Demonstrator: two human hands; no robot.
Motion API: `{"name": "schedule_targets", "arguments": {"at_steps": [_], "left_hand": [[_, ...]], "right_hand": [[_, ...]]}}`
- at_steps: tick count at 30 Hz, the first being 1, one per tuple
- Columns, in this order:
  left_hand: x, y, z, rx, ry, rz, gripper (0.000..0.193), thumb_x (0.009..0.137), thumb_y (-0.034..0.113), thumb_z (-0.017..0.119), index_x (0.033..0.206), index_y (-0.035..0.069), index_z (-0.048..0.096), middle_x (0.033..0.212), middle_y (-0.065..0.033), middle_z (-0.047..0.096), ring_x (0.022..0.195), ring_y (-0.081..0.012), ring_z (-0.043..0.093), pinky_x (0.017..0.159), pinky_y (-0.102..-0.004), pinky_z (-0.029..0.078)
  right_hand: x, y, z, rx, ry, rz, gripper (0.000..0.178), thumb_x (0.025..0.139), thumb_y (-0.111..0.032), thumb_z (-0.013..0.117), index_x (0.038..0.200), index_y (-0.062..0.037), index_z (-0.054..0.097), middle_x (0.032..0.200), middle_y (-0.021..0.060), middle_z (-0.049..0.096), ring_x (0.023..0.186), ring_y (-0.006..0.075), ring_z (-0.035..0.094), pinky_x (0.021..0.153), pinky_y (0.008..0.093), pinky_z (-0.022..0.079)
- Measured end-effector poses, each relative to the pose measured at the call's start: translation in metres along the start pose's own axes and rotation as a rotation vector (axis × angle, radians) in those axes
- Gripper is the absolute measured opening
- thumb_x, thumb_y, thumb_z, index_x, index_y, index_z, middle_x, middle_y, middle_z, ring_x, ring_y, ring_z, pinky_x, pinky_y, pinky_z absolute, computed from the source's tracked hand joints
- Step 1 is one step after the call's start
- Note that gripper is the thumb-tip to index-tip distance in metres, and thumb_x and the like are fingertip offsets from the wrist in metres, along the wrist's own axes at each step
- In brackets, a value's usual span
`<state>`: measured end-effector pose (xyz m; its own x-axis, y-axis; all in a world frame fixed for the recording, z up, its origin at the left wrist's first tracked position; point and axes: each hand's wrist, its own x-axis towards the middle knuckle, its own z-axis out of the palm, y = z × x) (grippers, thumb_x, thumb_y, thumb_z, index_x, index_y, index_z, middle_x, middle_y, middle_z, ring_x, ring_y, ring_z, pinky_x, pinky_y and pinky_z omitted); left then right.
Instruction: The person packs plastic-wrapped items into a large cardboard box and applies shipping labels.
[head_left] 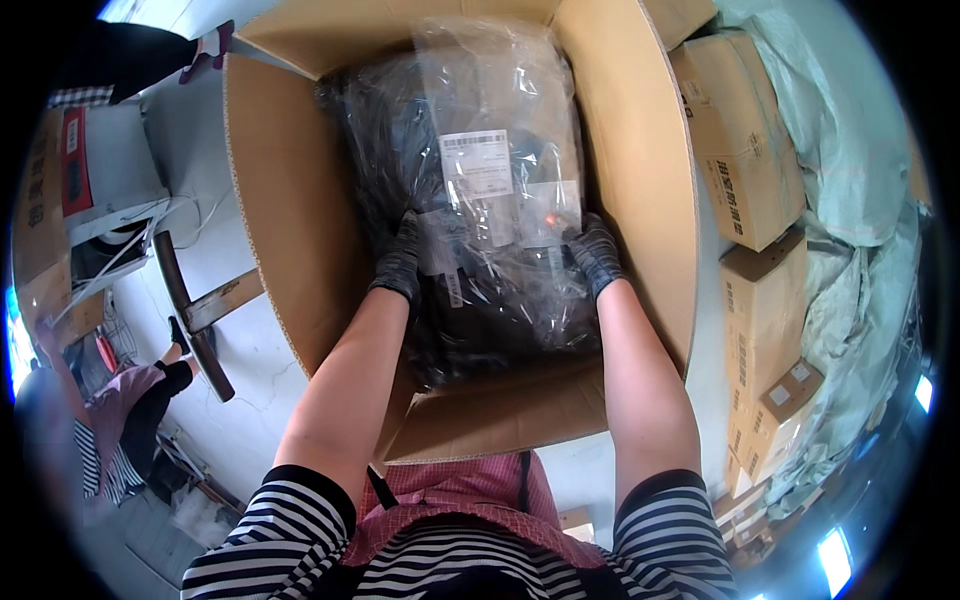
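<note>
Centrally placed carton [640,150]: landmark of the view; its panels stand raised around the opening, presumably letting both arms reach in.
Wrapped bundle [500,310]: inside the carton, dark contents under loose, glossy clear film; whether one pack or several cannot be told.
White label [476,163]: face up on the bundle, near the carton's middle, an orientation that would suit reading from above.
Left hand [398,258]: grey-gloved, inside the carton at the bundle's left side; fingers appear close together, though whether they clamp the film cannot be told.
Right hand [597,258]: grey-gloved, inside the carton at the bundle's right side; fingers partly hidden, their closure not determinable.
Paired placement: hands opposite each other, probably to balance pressure, since slack film should slip under one-sided contact.
Pink apron [460,490]: at the carton's near edge; such closeness likely eases the reach.
Stacked boxes [750,140]: right of the carton, beside pale green sheeting [840,120].
T-shaped piece [190,315]: left of the carton.
</note>
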<state>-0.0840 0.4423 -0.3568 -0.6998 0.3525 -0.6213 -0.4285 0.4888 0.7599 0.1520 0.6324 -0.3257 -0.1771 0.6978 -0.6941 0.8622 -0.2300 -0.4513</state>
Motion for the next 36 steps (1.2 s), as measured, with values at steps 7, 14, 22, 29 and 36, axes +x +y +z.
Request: {"name": "schedule_targets", "arguments": {"at_steps": [7, 14, 22, 29, 36], "left_hand": [[0.033, -0.015, -0.008, -0.05, -0.173, -0.194, 0.052, 0.088, 0.043, 0.058, 0.123, 0.005, 0.054, 0.108, -0.0093, 0.061, 0.093, -0.0225, 0.058, 0.082, -0.0362, 0.049], [0.008, -0.001, -0.029, -0.833, -0.606, -0.405, 0.052, 0.09, 0.049, 0.048, 0.119, 0.005, 0.053, 0.106, -0.0107, 0.059, 0.091, -0.0243, 0.058, 0.077, -0.0394, 0.051], [-0.019, 0.005, -0.036, -0.824, -0.7, -0.359, 0.046, 0.092, 0.041, 0.049, 0.121, 0.006, 0.05, 0.112, -0.0125, 0.055, 0.1, -0.0235, 0.055, 0.083, -0.0382, 0.049], [-0.007, -0.029, -0.051, -0.664, -0.564, -0.386, 0.044, 0.094, 0.038, 0.046, 0.124, 0.006, 0.048, 0.115, -0.0122, 0.054, 0.102, -0.0231, 0.054, 0.085, -0.0367, 0.048], [-0.002, -0.044, -0.062, -0.659, -0.491, -0.369, 0.043, 0.095, 0.035, 0.043, 0.127, 0.005, 0.046, 0.118, -0.012, 0.053, 0.104, -0.0228, 0.053, 0.087, -0.0352, 0.047]], "right_hand": [[-0.003, -0.028, 0.003, 0.081, -0.028, -0.258, 0.09, 0.067, -0.047, 0.077, 0.135, -0.0001, 0.04, 0.129, 0.0247, 0.05, 0.123, 0.0343, 0.047, 0.103, 0.0385, 0.037], [-0.068, -0.074, 0.038, 0.487, -0.409, -0.411, 0.097, 0.058, -0.04, 0.084, 0.134, 0.0002, 0.04, 0.124, 0.0172, 0.055, 0.114, 0.025, 0.052, 0.1, 0.0351, 0.039], [-0.094, -0.086, 0.066, 0.266, -0.128, -0.417, 0.069, 0.062, -0.024, 0.078, 0.12, 0.0004, 0.05, 0.107, 0.0219, 0.062, 0.098, 0.0329, 0.061, 0.089, 0.038, 0.047], [-0.089, -0.074, 0.093, 0.166, 0.012, -0.508, 0.065, 0.062, -0.025, 0.078, 0.116, 0.0008, 0.05, 0.103, 0.0217, 0.06, 0.098, 0.0374, 0.058, 0.089, 0.0418, 0.046], [-0.088, -0.074, 0.095, 0.241, -0.044, -0.534, 0.061, 0.063, -0.02, 0.077, 0.114, 0.0005, 0.053, 0.105, 0.0208, 0.06, 0.098, 0.0356, 0.058, 0.089, 0.0411, 0.046]]}}
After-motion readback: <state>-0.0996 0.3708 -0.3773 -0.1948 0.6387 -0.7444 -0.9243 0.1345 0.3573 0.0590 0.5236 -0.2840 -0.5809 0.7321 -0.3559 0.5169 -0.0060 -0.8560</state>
